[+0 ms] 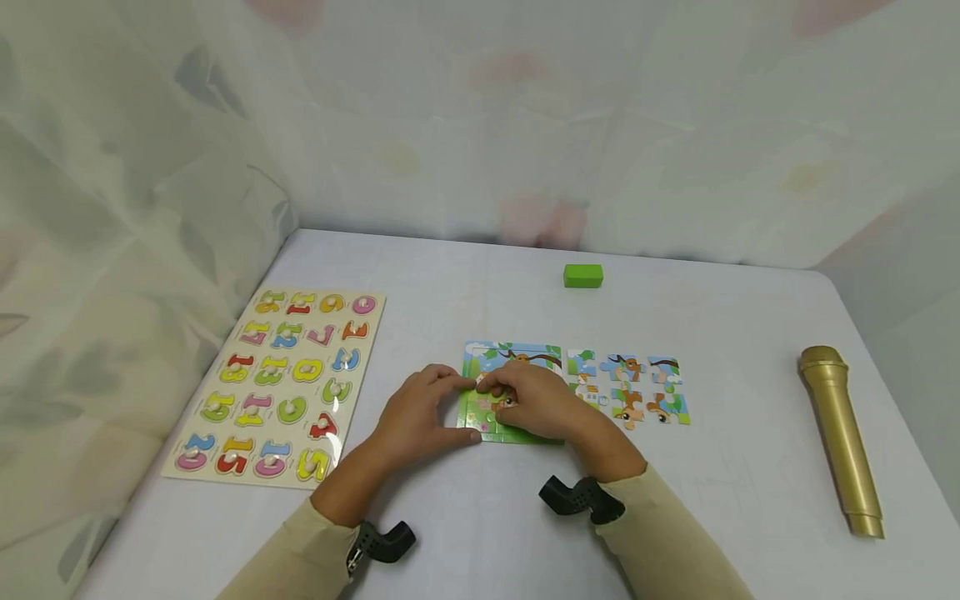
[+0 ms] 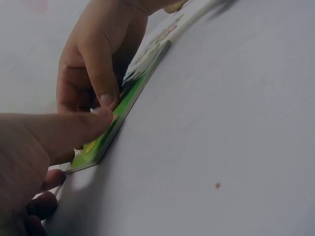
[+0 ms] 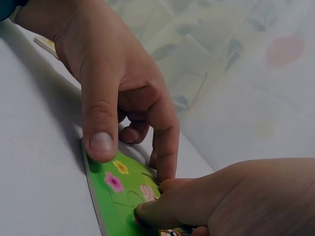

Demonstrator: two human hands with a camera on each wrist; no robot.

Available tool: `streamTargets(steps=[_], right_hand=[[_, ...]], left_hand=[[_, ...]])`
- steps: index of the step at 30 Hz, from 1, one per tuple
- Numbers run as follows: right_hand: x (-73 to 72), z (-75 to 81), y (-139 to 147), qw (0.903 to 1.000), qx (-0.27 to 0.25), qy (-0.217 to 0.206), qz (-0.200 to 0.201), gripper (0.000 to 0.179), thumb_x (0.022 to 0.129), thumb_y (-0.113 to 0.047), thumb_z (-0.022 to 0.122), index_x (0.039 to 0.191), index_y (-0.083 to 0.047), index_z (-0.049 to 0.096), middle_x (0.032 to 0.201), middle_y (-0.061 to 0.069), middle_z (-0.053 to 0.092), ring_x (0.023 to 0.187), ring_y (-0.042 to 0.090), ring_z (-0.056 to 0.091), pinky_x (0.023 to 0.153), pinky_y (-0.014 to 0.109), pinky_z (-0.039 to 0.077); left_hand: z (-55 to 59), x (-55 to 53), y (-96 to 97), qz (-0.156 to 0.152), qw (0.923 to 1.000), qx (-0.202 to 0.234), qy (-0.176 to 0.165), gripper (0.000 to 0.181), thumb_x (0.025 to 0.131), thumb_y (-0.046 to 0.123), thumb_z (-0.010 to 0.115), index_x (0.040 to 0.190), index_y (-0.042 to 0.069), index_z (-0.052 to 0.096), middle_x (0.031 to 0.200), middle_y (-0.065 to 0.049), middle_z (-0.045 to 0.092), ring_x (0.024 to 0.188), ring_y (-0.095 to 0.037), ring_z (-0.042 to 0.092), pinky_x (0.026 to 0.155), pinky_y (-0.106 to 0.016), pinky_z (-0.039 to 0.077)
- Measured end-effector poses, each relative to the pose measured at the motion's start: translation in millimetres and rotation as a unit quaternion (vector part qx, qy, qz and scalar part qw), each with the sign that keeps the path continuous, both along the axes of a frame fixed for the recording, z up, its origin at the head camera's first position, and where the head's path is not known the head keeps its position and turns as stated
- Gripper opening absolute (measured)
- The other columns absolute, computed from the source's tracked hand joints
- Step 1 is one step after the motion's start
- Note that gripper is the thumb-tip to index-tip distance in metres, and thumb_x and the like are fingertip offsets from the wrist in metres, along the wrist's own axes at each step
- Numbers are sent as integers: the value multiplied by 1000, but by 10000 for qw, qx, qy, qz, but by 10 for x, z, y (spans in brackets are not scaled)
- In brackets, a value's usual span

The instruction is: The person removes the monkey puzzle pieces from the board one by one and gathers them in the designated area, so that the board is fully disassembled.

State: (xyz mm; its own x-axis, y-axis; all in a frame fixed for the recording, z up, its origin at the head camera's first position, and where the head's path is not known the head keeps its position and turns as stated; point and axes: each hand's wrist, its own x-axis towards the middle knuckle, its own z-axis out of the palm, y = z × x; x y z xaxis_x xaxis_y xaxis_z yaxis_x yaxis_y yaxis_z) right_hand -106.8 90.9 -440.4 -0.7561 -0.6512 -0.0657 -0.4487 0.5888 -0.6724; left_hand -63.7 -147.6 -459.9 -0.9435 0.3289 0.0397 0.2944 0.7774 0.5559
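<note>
A jigsaw board (image 1: 517,437) with a green, blue-skied animal picture lies flat in front of me. At its left edge is my left hand (image 1: 416,417), thumb and index finger spread and fairly straight, touching the board. The thumb of that hand rests by the corner with pink and yellow flowers (image 3: 114,182). Over the board, my right hand (image 1: 543,404) has curled fingers, with thumb and index fingertip around a jigsaw piece (image 1: 507,402) against its surface. Most of that piece is hidden by the fingers. Several loose jigsaw pieces (image 1: 628,408) lie in two rows right of the board.
To the left lies a wooden number puzzle board (image 1: 377,312) with knobbed numerals. A green block (image 1: 583,276) sits toward the table's back edge. On the far right is a gold microphone-shaped object (image 1: 840,442). Floral cloth (image 1: 525,125) hangs behind the white table.
</note>
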Motion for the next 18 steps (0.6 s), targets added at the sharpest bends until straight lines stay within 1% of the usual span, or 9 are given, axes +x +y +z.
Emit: streamTargets(steps=[5, 11, 18], right_hand=[[-18, 8, -2, 9999, 69, -126, 19, 37, 91, -8, 77, 127, -16, 75, 111, -4, 68, 94, 11, 59, 83, 30, 49], [-30, 53, 11, 9994, 202, -294, 0, 44, 86, -2, 77, 128, -15, 75, 112, -4, 67, 90, 11, 58, 81, 31, 49], [-25, 59, 7, 9990, 61, -445, -36, 44, 87, 0, 78, 128, -15, 74, 114, -3, 67, 95, 14, 58, 84, 33, 49]], left_hand=[[-2, -5, 30, 105, 9999, -84, -55, 70, 72, 40, 99, 135, 22, 74, 133, -2, 61, 121, -29, 59, 99, -48, 51], [40, 4, 61, 136, 9997, -53, -171, 69, 73, 38, 99, 135, 21, 73, 134, -3, 60, 122, -32, 58, 100, -50, 50], [49, 10, 59, 150, 9997, -64, -196, 70, 73, 38, 99, 135, 21, 73, 135, -5, 60, 122, -33, 58, 101, -50, 50]])
